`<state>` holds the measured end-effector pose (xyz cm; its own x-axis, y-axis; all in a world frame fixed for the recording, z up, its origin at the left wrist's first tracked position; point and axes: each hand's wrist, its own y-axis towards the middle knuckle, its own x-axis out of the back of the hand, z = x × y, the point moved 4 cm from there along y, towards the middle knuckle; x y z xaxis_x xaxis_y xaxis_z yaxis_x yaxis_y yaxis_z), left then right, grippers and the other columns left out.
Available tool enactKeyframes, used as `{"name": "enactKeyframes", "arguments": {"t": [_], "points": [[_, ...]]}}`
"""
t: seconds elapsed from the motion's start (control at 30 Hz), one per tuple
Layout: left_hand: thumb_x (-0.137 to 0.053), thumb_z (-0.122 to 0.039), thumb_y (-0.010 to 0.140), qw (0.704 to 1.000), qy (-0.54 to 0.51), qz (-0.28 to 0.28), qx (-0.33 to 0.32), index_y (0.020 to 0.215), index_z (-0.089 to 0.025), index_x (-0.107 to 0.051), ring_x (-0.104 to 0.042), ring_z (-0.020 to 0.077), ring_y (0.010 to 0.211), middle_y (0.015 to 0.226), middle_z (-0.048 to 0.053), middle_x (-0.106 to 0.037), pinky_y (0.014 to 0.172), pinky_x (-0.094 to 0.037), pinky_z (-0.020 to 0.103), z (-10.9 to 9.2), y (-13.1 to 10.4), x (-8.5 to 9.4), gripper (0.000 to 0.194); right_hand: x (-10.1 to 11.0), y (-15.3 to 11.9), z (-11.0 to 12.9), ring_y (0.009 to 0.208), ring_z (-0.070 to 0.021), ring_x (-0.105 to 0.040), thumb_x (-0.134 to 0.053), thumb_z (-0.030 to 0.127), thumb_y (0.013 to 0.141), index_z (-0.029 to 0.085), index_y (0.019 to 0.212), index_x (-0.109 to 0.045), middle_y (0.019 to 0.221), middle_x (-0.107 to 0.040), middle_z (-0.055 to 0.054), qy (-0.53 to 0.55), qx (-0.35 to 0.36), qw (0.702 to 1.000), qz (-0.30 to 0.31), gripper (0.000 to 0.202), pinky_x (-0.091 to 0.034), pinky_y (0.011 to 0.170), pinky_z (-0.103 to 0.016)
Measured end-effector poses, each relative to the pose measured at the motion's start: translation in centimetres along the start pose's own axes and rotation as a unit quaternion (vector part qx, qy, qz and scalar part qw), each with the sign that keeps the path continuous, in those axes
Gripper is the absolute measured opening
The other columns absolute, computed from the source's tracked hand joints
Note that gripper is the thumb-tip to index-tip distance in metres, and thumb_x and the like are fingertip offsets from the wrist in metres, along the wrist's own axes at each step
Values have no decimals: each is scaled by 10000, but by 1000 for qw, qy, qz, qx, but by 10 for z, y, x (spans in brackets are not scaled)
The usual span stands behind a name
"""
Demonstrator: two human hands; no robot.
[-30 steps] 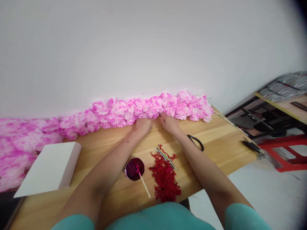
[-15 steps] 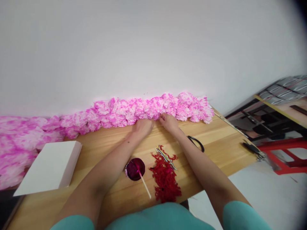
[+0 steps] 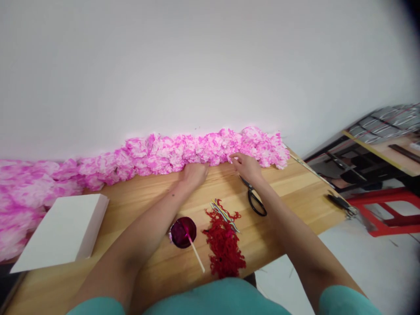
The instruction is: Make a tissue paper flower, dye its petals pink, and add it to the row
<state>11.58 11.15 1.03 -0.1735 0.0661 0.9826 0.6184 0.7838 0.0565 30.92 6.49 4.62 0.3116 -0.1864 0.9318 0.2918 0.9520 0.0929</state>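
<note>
Pink-and-white ruffled flowers (image 3: 170,153) lie in a long row along the wall at the back of the wooden table. My left hand (image 3: 194,174) rests at the front edge of the row with its fingers curled; whatever they hold is hidden. To its right, my right hand (image 3: 246,167) touches the front of the flowers, thumb and fingers apart and nothing clear between them. Black-handled scissors (image 3: 257,202) lie on the wood just below my right wrist. Between my forearms are a dark magenta bowl (image 3: 184,232) with a white stick and a pile of red yarn (image 3: 226,247).
A stack of white paper (image 3: 62,229) lies at the left of the table (image 3: 295,192). Thin coloured strips (image 3: 225,213) lie on the yarn. Black-handled pliers (image 3: 341,203) sit at the right edge, near a red stool (image 3: 383,214) and a shelf (image 3: 387,153).
My right hand has moved right along the flowers and its fingers have spread. More of the scissors shows now. My left hand has stayed at about the same place.
</note>
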Motion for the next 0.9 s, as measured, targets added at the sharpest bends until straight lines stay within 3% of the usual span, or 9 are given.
{"name": "enactKeyframes", "arguments": {"t": [0.13,0.37,0.5,0.7,0.9], "points": [[-317,-336,1003,999,-22,-30,8,1182,-233,-692,-716,276,864,923,114,-760,752,-502,358,-3,-3,4,428,2,0,-2,816,-207,-688,-499,352,944,266,1141,-707,888,-769,-29,-34,-3,999,-8,299,-402,662,-265],[-400,-322,972,999,-32,-14,-13,1271,-302,-664,-711,267,914,990,97,-765,739,-493,322,-6,-5,6,399,-13,4,20,920,-274,-712,-461,363,986,275,1346,-566,993,-768,-91,-175,36,984,11,385,-448,725,-308],[-395,-329,977,999,-34,-15,-14,1292,-310,-650,-705,259,939,1028,90,-758,758,-500,314,-4,-5,5,406,-17,8,28,924,-282,-710,-472,406,988,238,1337,-538,1001,-762,-127,-225,49,973,31,393,-455,739,-312],[-374,-336,979,1000,-26,-2,-13,1310,-311,-635,-711,266,905,992,95,-760,738,-504,324,-6,-5,7,422,-22,14,31,897,-262,-711,-461,367,984,233,1140,-632,971,-763,-103,-222,51,973,26,267,-440,712,-294],[-355,-340,985,1000,-22,14,-7,1346,-307,-601,-713,261,880,969,102,-755,738,-502,321,-8,-5,8,438,-24,5,34,868,-217,-699,-511,348,953,261,1104,-675,959,-771,-50,-143,46,988,35,239,-418,696,-265]]}}
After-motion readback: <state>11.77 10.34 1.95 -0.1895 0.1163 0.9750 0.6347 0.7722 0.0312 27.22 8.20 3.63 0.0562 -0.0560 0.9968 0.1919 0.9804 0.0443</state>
